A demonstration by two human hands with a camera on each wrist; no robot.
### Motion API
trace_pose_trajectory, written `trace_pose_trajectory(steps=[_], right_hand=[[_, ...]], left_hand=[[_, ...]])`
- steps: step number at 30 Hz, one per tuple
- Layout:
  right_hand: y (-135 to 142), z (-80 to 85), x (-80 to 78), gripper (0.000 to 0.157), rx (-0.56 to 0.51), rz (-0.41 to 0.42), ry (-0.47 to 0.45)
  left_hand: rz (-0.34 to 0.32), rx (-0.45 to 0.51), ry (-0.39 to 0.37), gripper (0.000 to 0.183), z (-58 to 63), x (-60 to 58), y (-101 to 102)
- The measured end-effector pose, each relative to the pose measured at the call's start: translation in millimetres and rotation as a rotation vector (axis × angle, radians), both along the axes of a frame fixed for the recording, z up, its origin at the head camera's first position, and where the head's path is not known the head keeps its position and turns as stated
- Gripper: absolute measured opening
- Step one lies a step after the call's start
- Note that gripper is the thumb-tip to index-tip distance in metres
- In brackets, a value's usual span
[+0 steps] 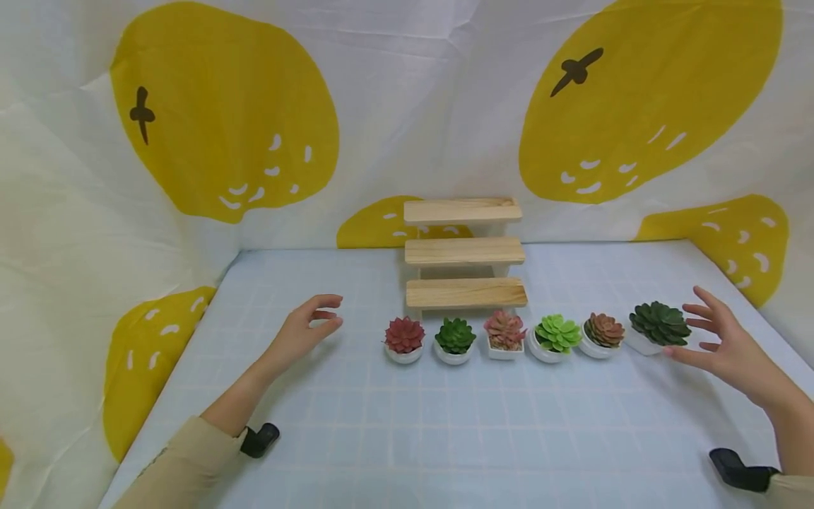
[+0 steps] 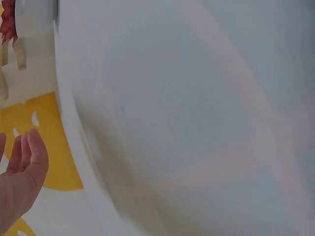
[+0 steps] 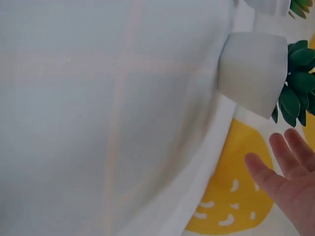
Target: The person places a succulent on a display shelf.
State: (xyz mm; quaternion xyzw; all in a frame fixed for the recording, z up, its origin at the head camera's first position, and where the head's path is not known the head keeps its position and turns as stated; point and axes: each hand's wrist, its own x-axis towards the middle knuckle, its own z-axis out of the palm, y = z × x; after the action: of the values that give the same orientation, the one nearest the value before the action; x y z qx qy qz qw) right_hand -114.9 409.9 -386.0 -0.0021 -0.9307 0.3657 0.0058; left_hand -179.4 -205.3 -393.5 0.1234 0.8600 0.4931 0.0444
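A row of small potted succulents stands on the table. At its right end is a dark green succulent [image 1: 660,324] in a white pot [image 3: 253,73]. My right hand [image 1: 725,346] is just right of this plant, fingers spread and holding nothing; in the right wrist view its fingertips [image 3: 253,160] show a gap to the pot. My left hand [image 1: 308,325] hovers over the table left of the row, fingers loosely bent around nothing. Nearest to it is a dark red succulent [image 1: 404,335]. Then come a green one [image 1: 454,336], a pink one [image 1: 505,329], a bright green one [image 1: 557,334] and a brownish one [image 1: 604,330].
Behind the row stands a three-step wooden shelf [image 1: 466,293] with pale planks and white supports. A pale blue checked cloth [image 1: 356,438] covers the table. A white curtain [image 1: 420,99] with large yellow fruit shapes hangs at the back and sides.
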Motion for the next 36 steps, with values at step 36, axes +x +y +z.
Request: trace_pose_trajectory(steps=[36], right_hand=[[10,-12.3,-18.0,0.102,0.0,-0.036,-0.221]], left_hand=[[-0.149,0.438,-0.37,0.049,-17.0,-62.7,89]])
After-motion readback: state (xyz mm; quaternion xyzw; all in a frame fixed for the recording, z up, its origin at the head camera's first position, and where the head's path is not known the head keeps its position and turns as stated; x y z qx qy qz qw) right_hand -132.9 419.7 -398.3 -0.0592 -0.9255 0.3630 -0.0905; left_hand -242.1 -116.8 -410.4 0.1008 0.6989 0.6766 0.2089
